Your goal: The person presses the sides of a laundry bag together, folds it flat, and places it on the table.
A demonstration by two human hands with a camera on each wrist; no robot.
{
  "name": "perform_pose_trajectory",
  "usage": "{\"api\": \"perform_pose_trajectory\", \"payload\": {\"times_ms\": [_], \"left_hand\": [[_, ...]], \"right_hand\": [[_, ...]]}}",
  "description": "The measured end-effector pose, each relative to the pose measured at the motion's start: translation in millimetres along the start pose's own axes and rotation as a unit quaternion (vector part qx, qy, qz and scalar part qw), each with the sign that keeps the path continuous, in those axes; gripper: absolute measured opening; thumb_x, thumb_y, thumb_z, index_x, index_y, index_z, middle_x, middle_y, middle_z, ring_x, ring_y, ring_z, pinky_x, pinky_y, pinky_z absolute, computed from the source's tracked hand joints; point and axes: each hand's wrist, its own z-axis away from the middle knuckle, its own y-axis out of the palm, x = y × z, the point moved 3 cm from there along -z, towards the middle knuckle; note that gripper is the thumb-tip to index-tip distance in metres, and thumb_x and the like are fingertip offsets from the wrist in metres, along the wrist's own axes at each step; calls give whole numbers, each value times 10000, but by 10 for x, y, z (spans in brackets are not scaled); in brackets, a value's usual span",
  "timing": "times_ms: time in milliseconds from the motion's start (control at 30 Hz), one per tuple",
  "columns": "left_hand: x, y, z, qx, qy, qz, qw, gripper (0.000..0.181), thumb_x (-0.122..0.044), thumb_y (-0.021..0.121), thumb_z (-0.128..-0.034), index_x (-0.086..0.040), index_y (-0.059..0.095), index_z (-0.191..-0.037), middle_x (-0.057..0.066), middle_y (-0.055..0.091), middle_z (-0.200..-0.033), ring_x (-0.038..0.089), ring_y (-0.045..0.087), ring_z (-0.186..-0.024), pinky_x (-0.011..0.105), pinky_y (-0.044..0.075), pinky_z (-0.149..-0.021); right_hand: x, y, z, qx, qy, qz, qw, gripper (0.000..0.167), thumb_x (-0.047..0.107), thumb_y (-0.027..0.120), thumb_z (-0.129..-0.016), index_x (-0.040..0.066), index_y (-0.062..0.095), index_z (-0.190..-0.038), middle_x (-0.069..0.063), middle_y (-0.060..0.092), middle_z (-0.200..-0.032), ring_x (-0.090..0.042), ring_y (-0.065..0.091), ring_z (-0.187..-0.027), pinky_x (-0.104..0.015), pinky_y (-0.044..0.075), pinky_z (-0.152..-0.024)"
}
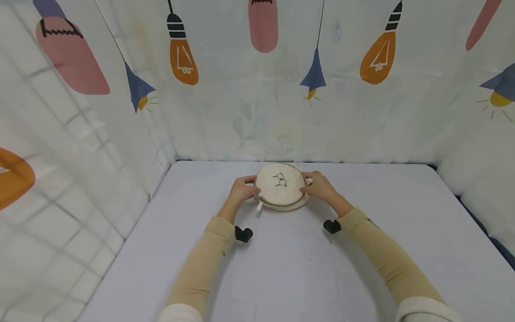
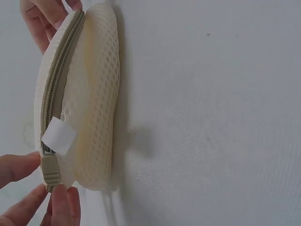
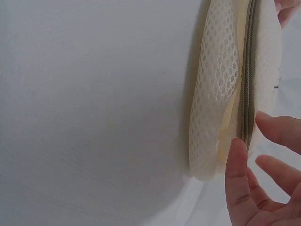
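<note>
Mesh pouch (image 1: 277,190) near table (image 1: 281,264)'s far edge, pinched by left hand (image 1: 242,190) and right hand (image 1: 320,186), seemingly being steadied, calling for level grip next!

White, lightly creased sheeting walls in a pale table (image 1: 281,286): back wall (image 1: 257,120), left wall (image 1: 92,179), right wall (image 1: 474,179), the left crossed by grey grid lines, shadow or show-through unclear. Printed along the upper part: orange bulbs (image 1: 184,62), blue pendant lamps (image 1: 315,71) with yellow rays, pink rounded shapes (image 1: 263,29). Light soft and diffuse, faint shadows on the tabletop; dark strip (image 1: 500,247) beyond its right edge.
</note>
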Motion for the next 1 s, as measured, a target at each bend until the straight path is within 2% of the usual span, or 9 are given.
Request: {"api": "perform_pose_trajectory", "payload": {"times_ms": [100, 233, 333, 467, 600, 833, 1000], "left_hand": [[8, 12, 0, -47, 11, -81, 10000, 570, 77, 713, -865, -14, 600, -1417, 184, 554, -1408, 289, 573, -1162, 364, 564, -925], [9, 34, 6, -22, -8, -158, 9999, 586, 97, 706, -861, -4, 587, -1426, 190, 555, -1408, 306, 579, -1175, 357, 566, -926], [12, 44, -4, -13, -18, -225, 9997, 589, 102, 704, -855, 0, 589, -1423, 191, 568, -1395, 306, 589, -1170, 347, 567, -921], [20, 51, -26, -45, -62, -298, 9995, 581, 105, 707, -849, 0, 601, -1411, 191, 593, -1364, 294, 612, -1135, 332, 572, -900], [21, 60, -39, -36, -137, -367, 9992, 581, 99, 714, -852, -7, 603, -1413, 190, 595, -1363, 270, 624, -1088, 317, 573, -883], [25, 58, -56, -105, -118, -487, 9987, 586, 82, 724, -845, -21, 612, -1410, 175, 612, -1355, 215, 606, -985, 285, 549, -803], [38, 60, -50, -73, -36, -737, 9973, 573, 63, 727, -857, -6, 604, -1412, 183, 620, -1340, 221, 605, -1001, 287, 542, -806]], "right_hand": [[14, 32, 0, 69, -48, 155, 9998, 625, 82, 723, -961, -29, 456, -1515, -323, 414, -1423, -363, 612, -1097, -348, 558, -777], [32, 51, -6, 151, 50, 317, 9994, 600, 79, 727, -959, -25, 484, -1498, -327, 412, -1428, -346, 586, -1068, -368, 538, -801], [62, 46, -25, 156, -38, 645, 9978, 586, 86, 740, -950, -43, 507, -1472, -346, 429, -1420, -344, 556, -1053, -402, 512, -836], [91, 50, -53, 224, -142, 1123, 9933, 569, 96, 744, -948, -67, 523, -1446, -363, 458, -1393, -358, 528, -1088, -423, 489, -883], [119, 75, -70, 376, -31, 1355, 9901, 563, 102, 727, -965, -60, 509, -1458, -345, 459, -1391, -344, 531, -1117, -413, 489, -907], [167, 83, -71, 438, -30, 1487, 9879, 549, 89, 710, -974, -61, 504, -1461, -337, 454, -1397, -328, 515, -1101, -410, 482, -896], [143, 104, -84, 573, 12, 1429, 9881, 543, 74, 703, -974, -80, 496, -1452, -349, 437, -1393, -324, 491, -1073, -408, 473, -902]]}}
